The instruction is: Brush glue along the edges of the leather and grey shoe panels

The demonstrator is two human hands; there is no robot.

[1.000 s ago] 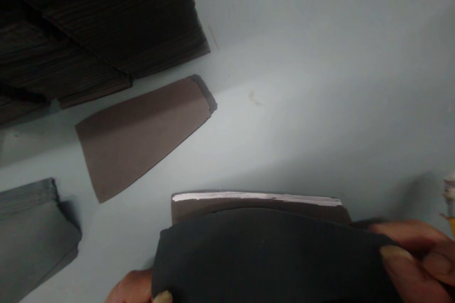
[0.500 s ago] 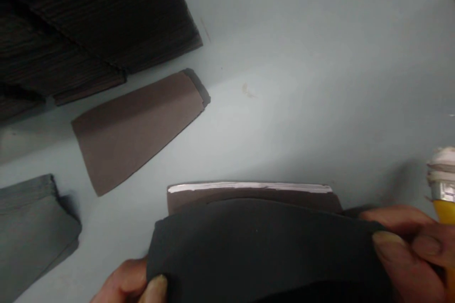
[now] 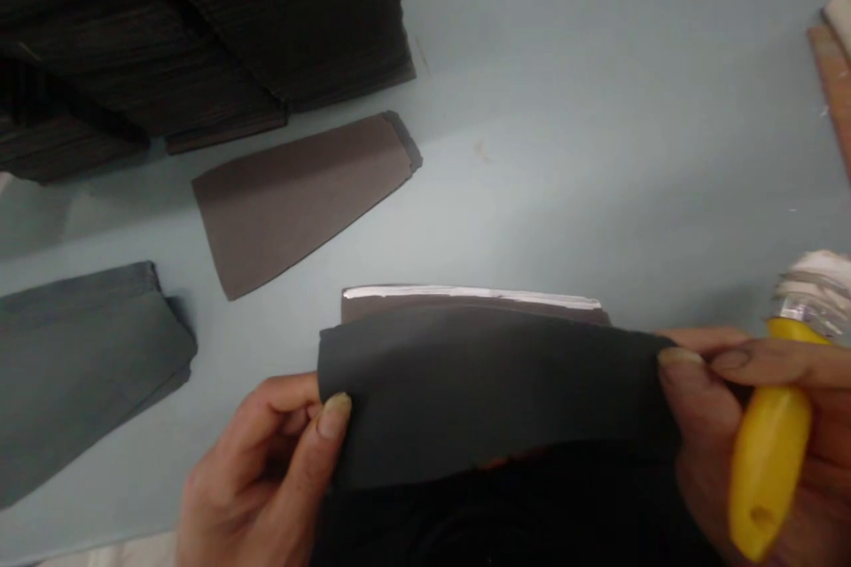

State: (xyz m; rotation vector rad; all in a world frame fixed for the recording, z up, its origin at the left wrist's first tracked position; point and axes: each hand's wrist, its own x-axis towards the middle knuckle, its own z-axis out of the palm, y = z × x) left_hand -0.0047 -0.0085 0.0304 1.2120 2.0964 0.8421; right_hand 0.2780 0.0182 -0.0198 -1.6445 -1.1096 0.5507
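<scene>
Your counter [image 3: 598, 151] takes up most of the frame, a smooth, pale grey-blue surface. You have the brightest light around the middle of the frame, and the surface dims toward the top and right. Faint brownish marks [image 3: 483, 151] sit above centre. At the lower left you see the counter's straight edge [image 3: 99, 547], with a pale strip [image 3: 106, 556] beyond, too little shown to identify.

dim light | stacks [image 3: 339, 18] near-black | soft shadows on table [image 3: 598, 159] | brush [image 3: 771, 443] slightly blurred
</scene>
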